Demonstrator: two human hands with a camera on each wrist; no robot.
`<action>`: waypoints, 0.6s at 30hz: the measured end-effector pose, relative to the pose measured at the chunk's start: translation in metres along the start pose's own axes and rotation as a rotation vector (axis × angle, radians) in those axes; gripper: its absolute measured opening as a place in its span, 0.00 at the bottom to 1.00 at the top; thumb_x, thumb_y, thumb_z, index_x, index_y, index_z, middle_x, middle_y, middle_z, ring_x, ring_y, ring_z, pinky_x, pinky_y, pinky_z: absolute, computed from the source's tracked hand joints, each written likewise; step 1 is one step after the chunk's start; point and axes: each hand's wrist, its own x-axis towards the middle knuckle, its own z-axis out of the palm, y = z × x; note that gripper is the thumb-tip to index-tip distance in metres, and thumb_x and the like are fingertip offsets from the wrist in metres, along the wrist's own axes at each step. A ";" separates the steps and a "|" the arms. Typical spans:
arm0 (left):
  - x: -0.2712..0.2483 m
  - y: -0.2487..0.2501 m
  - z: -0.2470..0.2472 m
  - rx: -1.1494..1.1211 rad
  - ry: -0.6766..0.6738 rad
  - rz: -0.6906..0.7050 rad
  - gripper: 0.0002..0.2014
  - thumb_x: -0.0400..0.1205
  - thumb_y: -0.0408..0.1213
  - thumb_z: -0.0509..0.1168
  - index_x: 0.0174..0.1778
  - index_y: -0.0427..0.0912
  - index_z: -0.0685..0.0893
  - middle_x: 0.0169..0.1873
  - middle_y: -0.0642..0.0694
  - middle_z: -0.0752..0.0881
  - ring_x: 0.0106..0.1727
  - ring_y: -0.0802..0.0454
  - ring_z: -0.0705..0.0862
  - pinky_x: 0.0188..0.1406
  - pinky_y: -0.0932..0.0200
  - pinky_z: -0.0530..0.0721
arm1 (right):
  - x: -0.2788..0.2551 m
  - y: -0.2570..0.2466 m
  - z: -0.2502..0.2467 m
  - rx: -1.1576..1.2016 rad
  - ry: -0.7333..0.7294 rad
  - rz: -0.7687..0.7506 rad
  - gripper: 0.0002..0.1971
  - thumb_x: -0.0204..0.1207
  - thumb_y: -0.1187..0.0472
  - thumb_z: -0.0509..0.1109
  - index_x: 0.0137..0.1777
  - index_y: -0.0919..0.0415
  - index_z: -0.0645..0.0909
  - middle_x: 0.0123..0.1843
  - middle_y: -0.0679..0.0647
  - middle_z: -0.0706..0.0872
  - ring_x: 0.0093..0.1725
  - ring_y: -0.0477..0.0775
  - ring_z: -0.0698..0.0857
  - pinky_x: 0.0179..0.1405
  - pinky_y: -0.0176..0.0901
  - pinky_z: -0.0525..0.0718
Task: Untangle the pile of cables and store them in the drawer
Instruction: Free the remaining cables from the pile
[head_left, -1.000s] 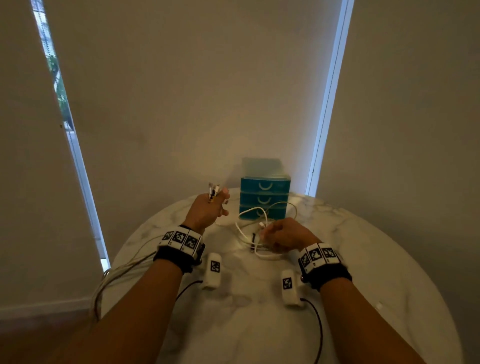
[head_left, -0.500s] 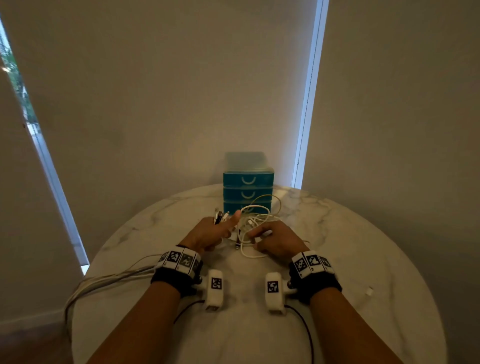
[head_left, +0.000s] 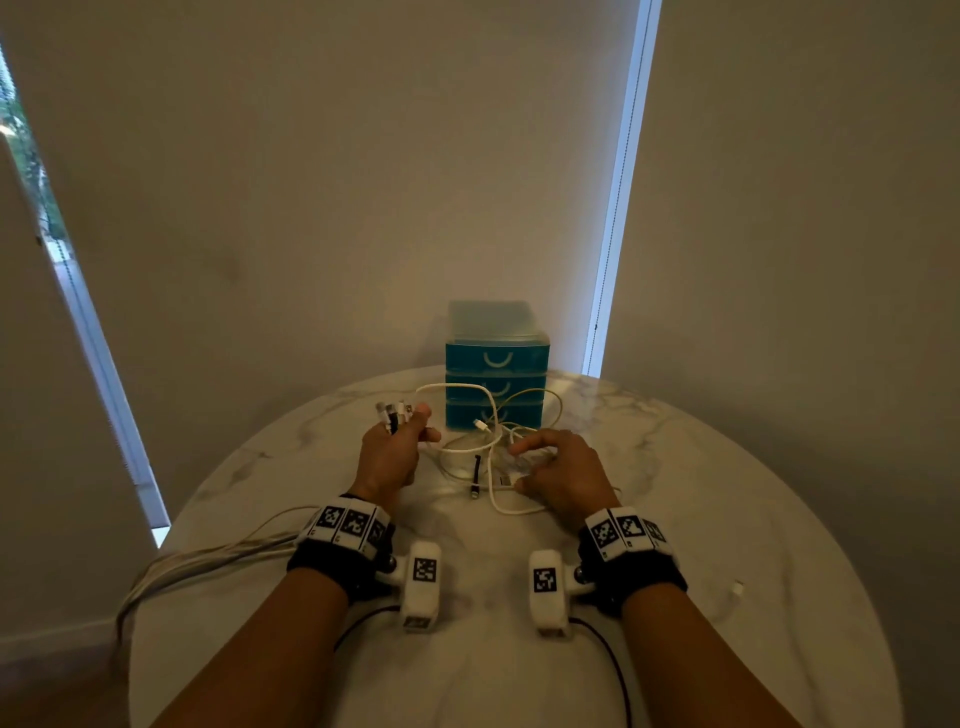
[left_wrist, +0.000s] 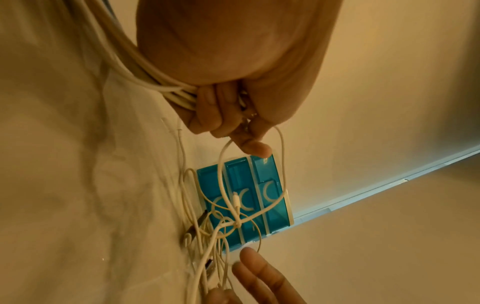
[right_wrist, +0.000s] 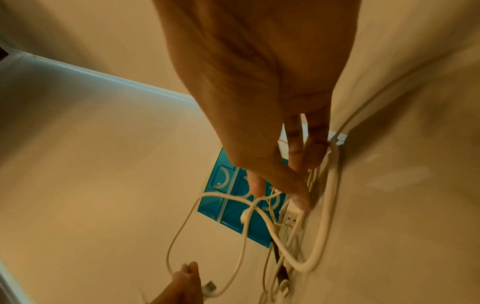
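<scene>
A tangle of white cables (head_left: 480, 449) with one short black lead lies on the marble table (head_left: 727, 467), in front of a small teal drawer unit (head_left: 496, 358) whose three drawers are closed. My left hand (head_left: 415, 423) grips a bundle of cable ends, plugs sticking up past the thumb; the left wrist view shows its fingers (left_wrist: 207, 111) curled round several white cords (left_wrist: 155, 82). My right hand (head_left: 519, 465) rests with spread fingers on the pile. Its straight fingers (right_wrist: 296, 148) touch the cords (right_wrist: 330, 185) in the right wrist view.
The gripped cords (head_left: 208, 558) trail back over the table's left edge toward the floor. A small white piece (head_left: 737, 588) lies near the right edge. The drawer unit stands against the wall at the table's far side.
My left hand has come down from its raised position with the plugs and now sits beside the pile. The right hand's fingers have uncurled and spread over the cables.
</scene>
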 end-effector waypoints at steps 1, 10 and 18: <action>0.000 0.000 -0.001 -0.012 0.009 0.007 0.20 0.89 0.54 0.69 0.42 0.41 0.92 0.42 0.40 0.91 0.19 0.57 0.66 0.19 0.62 0.64 | 0.001 0.002 -0.001 -0.004 -0.006 0.011 0.21 0.63 0.71 0.89 0.48 0.45 0.94 0.54 0.44 0.87 0.54 0.49 0.86 0.59 0.50 0.89; -0.009 0.013 -0.008 -0.081 -0.068 0.136 0.09 0.86 0.53 0.74 0.45 0.57 0.97 0.39 0.35 0.84 0.23 0.55 0.64 0.22 0.61 0.62 | 0.000 0.000 0.001 0.112 0.045 -0.059 0.06 0.76 0.60 0.86 0.49 0.50 0.94 0.54 0.47 0.92 0.58 0.51 0.90 0.57 0.42 0.88; -0.039 0.042 0.004 -0.037 -0.128 0.242 0.28 0.80 0.46 0.81 0.75 0.51 0.80 0.51 0.54 0.96 0.39 0.70 0.90 0.46 0.63 0.83 | -0.011 -0.037 -0.004 0.822 0.005 -0.123 0.15 0.88 0.57 0.73 0.69 0.65 0.85 0.57 0.58 0.95 0.56 0.54 0.93 0.51 0.47 0.90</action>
